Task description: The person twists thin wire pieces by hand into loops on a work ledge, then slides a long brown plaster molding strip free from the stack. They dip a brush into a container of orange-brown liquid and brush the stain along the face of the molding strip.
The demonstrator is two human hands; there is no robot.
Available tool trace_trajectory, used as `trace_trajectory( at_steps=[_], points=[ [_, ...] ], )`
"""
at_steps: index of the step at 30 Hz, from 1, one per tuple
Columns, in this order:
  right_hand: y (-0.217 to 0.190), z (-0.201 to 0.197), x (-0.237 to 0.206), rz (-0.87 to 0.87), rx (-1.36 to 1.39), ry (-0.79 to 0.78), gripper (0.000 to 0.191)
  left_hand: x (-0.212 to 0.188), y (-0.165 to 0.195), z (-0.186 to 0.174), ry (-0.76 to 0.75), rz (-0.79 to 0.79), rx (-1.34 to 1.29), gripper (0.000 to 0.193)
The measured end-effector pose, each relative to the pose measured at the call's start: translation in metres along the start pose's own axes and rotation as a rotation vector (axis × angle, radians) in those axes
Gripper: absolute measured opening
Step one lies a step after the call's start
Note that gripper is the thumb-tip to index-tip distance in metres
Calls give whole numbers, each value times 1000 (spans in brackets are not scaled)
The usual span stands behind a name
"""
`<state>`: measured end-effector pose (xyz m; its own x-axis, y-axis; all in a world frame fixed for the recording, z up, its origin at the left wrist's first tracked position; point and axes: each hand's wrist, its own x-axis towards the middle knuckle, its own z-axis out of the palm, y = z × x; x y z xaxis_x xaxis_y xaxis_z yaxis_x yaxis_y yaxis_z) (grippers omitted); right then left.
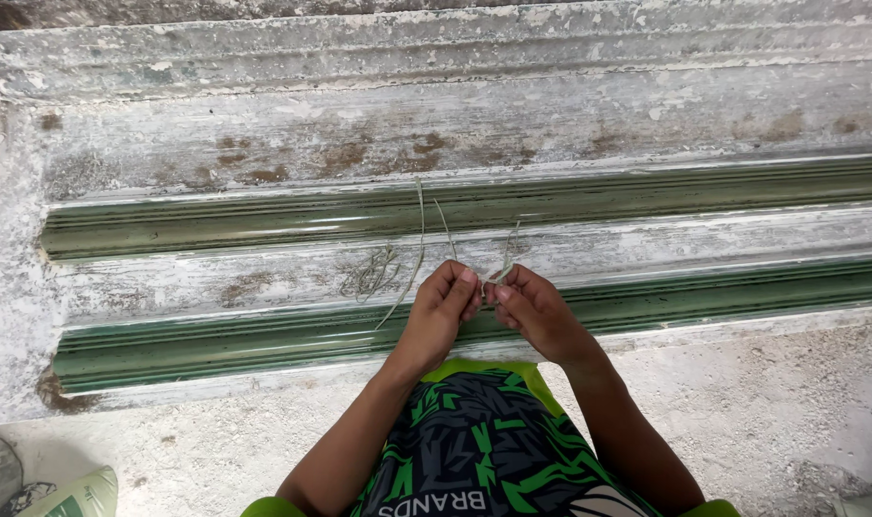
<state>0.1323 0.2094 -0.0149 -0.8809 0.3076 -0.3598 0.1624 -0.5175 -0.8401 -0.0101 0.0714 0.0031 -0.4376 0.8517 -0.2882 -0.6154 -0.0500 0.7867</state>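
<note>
My left hand (441, 308) and my right hand (533, 308) meet fingertip to fingertip above my lap, both pinching thin pale green fibre strands (419, 230). One long strand runs up and down past my left hand, and shorter ends stick up between the hands. A small tangle of loose fibres (371, 276) lies on the whitish surface just left of my left hand. Below the hands my knees show in green and black patterned shorts (479, 440).
Two long glossy green moulded channels (263, 218) (215, 343) run left to right in a white plaster-crusted slab (263, 144). I sit on a rough grey concrete floor (771, 402). A pale green bag (77, 496) lies at the bottom left corner.
</note>
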Motion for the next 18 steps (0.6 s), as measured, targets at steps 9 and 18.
trace_trajectory(
  at_steps=[9,18],
  points=[
    [15,1,-1,-68,552,-251,15,-7,22,-2,-216,-124,93,37],
    [2,7,-1,-158,350,-77,16,-8,10,-3,-223,12,-88,15]
  ],
)
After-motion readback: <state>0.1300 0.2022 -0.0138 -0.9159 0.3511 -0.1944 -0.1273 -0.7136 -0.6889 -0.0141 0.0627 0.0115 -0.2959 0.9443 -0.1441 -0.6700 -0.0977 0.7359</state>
